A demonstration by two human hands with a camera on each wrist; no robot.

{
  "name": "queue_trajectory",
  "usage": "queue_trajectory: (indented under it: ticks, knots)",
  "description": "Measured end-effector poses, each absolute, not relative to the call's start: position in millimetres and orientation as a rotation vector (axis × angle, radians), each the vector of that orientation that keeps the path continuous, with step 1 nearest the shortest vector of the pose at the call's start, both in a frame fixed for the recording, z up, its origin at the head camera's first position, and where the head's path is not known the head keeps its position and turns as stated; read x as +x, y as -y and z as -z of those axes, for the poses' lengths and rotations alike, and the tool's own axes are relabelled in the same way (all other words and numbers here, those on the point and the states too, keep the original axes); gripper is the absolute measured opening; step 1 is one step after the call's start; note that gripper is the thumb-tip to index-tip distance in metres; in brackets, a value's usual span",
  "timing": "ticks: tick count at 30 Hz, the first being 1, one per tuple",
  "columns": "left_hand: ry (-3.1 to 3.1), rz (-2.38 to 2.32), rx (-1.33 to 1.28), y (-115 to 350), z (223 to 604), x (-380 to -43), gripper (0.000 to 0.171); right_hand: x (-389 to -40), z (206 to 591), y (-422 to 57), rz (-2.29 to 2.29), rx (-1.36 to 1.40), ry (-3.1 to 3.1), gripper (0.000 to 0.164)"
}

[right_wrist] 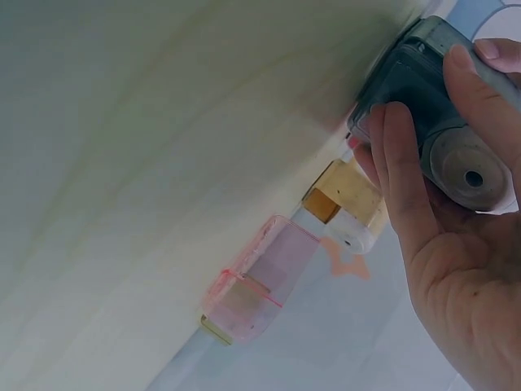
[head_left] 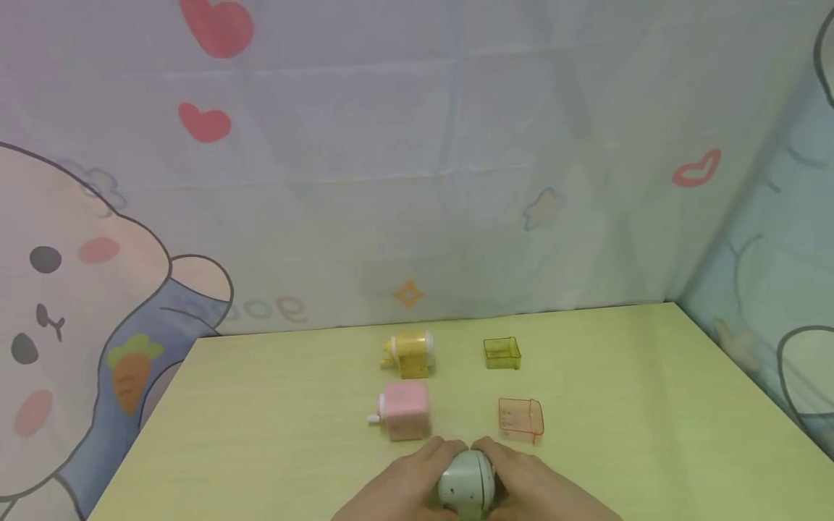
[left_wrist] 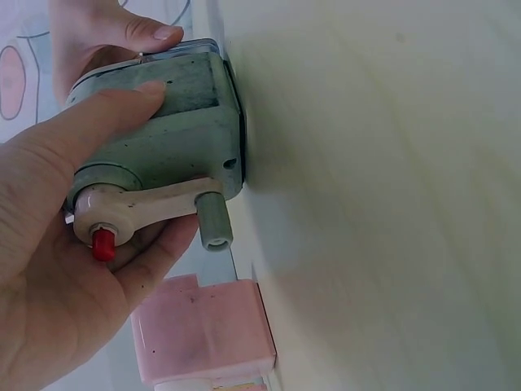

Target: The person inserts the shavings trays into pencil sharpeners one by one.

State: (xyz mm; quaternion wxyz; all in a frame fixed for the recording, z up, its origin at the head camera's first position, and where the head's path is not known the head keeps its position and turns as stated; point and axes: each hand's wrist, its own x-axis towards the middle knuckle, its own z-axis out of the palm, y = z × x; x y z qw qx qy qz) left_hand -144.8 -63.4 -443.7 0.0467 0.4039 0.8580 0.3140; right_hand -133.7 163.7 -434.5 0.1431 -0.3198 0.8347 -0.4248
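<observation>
Both hands hold a grey-green crank pencil sharpener (head_left: 465, 481) at the front middle of the table. My left hand (left_wrist: 65, 269) grips its crank side, thumb on the body; the cream crank (left_wrist: 159, 205) with a green knob faces that wrist camera. On the opposite side, my right hand (right_wrist: 456, 244) wraps round the sharpener, its fingertips against a dark, see-through part (right_wrist: 399, 90). Just beyond the hands stands a pink pencil sharpener (head_left: 405, 411). A clear, red-edged shavings drawer (head_left: 520, 418) lies to its right. The sharpener's underside is hidden.
Behind the pink one stands a yellow pencil sharpener (head_left: 412, 354). An olive-yellow see-through drawer (head_left: 502, 353) rests to its right. The pale yellow table (head_left: 260, 434) ends against a printed cloth backdrop (head_left: 391, 145), with another cloth (head_left: 782, 275) along the right.
</observation>
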Motion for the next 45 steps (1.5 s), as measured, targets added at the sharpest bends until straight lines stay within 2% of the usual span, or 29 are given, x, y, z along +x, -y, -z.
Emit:
queue_trajectory:
  ticks: [31, 45]
  knots:
    - [-2.642, -0.960, 1.222, 59.9, 442.5, -142.4, 0.073, -129.1, 434.7, -155.1, 1.255, -0.885, -2.445, 0.046]
    - [-2.648, -0.939, 1.248, 61.1, 440.7, -141.1, 0.070, -130.2, 435.4, -154.5, 1.221, -0.929, -2.437, 0.060]
